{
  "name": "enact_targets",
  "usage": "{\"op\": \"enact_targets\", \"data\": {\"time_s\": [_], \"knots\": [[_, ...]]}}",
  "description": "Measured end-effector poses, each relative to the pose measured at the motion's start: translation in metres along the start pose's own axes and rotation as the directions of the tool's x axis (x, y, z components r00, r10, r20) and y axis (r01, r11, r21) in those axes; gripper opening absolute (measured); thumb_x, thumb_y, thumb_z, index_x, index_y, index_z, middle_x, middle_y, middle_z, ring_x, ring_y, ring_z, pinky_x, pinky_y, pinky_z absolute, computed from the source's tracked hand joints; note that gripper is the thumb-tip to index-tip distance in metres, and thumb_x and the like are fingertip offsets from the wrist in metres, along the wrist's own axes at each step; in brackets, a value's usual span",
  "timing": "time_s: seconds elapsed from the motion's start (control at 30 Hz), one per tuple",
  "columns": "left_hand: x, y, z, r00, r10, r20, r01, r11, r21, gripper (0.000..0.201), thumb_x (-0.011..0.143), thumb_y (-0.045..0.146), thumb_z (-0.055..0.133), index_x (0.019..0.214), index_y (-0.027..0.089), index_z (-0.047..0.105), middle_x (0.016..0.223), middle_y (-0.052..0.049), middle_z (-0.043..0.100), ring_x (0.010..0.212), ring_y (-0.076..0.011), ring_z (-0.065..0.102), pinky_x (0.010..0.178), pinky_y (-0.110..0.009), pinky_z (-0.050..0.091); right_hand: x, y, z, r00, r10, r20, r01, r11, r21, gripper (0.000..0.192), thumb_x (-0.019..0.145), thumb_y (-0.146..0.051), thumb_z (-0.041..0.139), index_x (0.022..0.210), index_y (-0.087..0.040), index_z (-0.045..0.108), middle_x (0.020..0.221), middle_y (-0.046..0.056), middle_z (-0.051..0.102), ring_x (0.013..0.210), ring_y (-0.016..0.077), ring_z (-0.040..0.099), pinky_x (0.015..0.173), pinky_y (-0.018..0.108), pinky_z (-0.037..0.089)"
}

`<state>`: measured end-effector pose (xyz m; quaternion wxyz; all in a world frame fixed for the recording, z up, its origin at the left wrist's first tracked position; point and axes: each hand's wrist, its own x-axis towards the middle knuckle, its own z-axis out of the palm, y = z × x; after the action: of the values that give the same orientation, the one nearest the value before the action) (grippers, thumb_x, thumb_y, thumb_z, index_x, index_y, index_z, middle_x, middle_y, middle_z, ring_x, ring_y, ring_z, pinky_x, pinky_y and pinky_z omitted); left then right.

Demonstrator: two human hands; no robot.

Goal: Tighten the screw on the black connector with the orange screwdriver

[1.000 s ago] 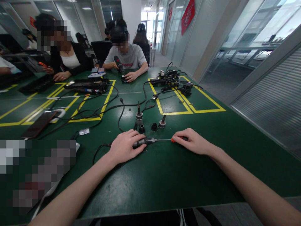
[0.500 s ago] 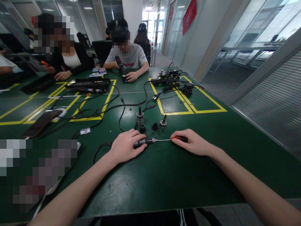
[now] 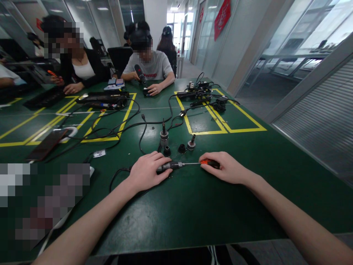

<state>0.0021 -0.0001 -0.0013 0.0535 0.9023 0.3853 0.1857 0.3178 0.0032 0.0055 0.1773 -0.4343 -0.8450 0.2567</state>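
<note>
My left hand [image 3: 146, 170] lies on the green table [image 3: 176, 209] and grips a small dark cylindrical part with a cable [image 3: 165, 167], pinning it flat. My right hand [image 3: 224, 168] holds a screwdriver [image 3: 209, 162] by its orange and black handle. The thin shaft runs left, and its tip meets the metal end of the dark part. Just beyond the hands stand a tall metal connector piece [image 3: 163, 137], a black ring [image 3: 166, 150], a black cap [image 3: 181, 148] and a small metal fitting [image 3: 191, 143].
Black cables [image 3: 121, 127] loop over yellow floor-tape lines [image 3: 209, 130]. A phone [image 3: 45, 144] lies at the left. A power strip with plugs [image 3: 198, 95] sits far right. Two people sit across the table with tools in hand; others are behind them.
My right hand has turned slightly on the screwdriver handle, showing more of the orange grip. My left hand and the dark part have stayed in place.
</note>
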Motion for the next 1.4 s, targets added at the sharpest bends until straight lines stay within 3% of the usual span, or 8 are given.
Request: {"op": "enact_targets", "data": {"time_s": [0.13, 0.4, 0.67, 0.77, 0.97, 1.13, 1.4], "knots": [[0.001, 0.000, -0.001, 1.000, -0.001, 0.008, 0.001, 1.000, 0.004, 0.026, 0.098, 0.036, 0.066, 0.117, 0.020, 0.074, 0.105, -0.006, 0.076, 0.095, -0.0230, 0.070, 0.081, -0.035, 0.060, 0.000, 0.003, 0.000, 0.999, -0.044, -0.020, 0.044, 0.999, 0.008, 0.030, 0.104, -0.040, 0.050, 0.108, -0.023, 0.074, 0.102, 0.010, 0.076, 0.091, 0.0259, 0.071, 0.081, 0.040, 0.055], [0.000, -0.001, -0.001, 1.000, 0.014, -0.002, -0.014, 1.000, 0.007, 0.026, 0.098, 0.036, 0.066, 0.117, 0.020, 0.074, 0.105, -0.005, 0.076, 0.094, -0.0225, 0.070, 0.080, -0.035, 0.059, -0.001, 0.000, 0.002, 0.987, -0.155, -0.052, 0.147, 0.981, -0.125, 0.014, 0.098, -0.025, 0.062, 0.108, -0.021, 0.070, 0.099, 0.008, 0.071, 0.088, 0.0225, 0.070, 0.076, 0.034, 0.055], [-0.001, -0.001, -0.001, 1.000, 0.011, 0.001, -0.011, 1.000, 0.010, 0.027, 0.098, 0.037, 0.064, 0.117, 0.019, 0.074, 0.105, -0.006, 0.077, 0.094, -0.0228, 0.070, 0.079, -0.036, 0.059, 0.002, -0.007, 0.007, 0.999, -0.039, -0.037, 0.020, 0.909, -0.417, 0.017, 0.099, -0.032, 0.065, 0.089, -0.020, 0.072, 0.081, 0.006, 0.077, 0.068, 0.0213, 0.071, 0.060, 0.029, 0.048], [0.000, 0.000, -0.002, 1.000, 0.008, 0.001, -0.008, 1.000, 0.007, 0.026, 0.098, 0.036, 0.064, 0.116, 0.020, 0.074, 0.105, -0.006, 0.077, 0.093, -0.0224, 0.070, 0.079, -0.035, 0.059, 0.002, -0.010, 0.006, 0.998, -0.040, -0.047, 0.018, 0.913, -0.407, 0.019, 0.098, -0.035, 0.065, 0.091, -0.019, 0.072, 0.084, 0.007, 0.077, 0.074, 0.0231, 0.072, 0.065, 0.031, 0.051], [0.000, -0.001, -0.001, 1.000, 0.013, -0.001, -0.013, 1.000, 0.004, 0.026, 0.098, 0.036, 0.065, 0.117, 0.020, 0.074, 0.105, -0.005, 0.076, 0.094, -0.0224, 0.070, 0.080, -0.035, 0.059, 0.002, -0.006, 0.000, 0.994, -0.102, -0.022, 0.092, 0.957, -0.276, 0.024, 0.105, -0.029, 0.048, 0.102, -0.019, 0.070, 0.094, 0.010, 0.074, 0.086, 0.0242, 0.071, 0.076, 0.036, 0.056], [-0.001, -0.001, 0.000, 1.000, 0.012, -0.007, -0.012, 1.000, 0.002, 0.026, 0.098, 0.036, 0.066, 0.117, 0.020, 0.074, 0.104, -0.005, 0.076, 0.094, -0.0220, 0.070, 0.080, -0.034, 0.060, -0.001, -0.002, 0.000, 0.991, -0.135, -0.025, 0.123, 0.955, -0.271, 0.007, 0.099, -0.027, 0.063, 0.101, -0.021, 0.063, 0.098, 0.008, 0.073, 0.086, 0.0238, 0.071, 0.073, 0.034, 0.055], [0.000, -0.001, 0.000, 1.000, 0.019, -0.005, -0.019, 1.000, 0.001, 0.027, 0.098, 0.036, 0.065, 0.117, 0.019, 0.074, 0.104, -0.006, 0.076, 0.093, -0.0223, 0.070, 0.080, -0.036, 0.060, -0.003, -0.006, 0.004, 0.989, -0.145, -0.021, 0.128, 0.926, -0.356, 0.010, 0.098, -0.028, 0.065, 0.102, -0.022, 0.059, 0.086, 0.004, 0.075, 0.071, 0.0213, 0.072, 0.063, 0.030, 0.050]]}}
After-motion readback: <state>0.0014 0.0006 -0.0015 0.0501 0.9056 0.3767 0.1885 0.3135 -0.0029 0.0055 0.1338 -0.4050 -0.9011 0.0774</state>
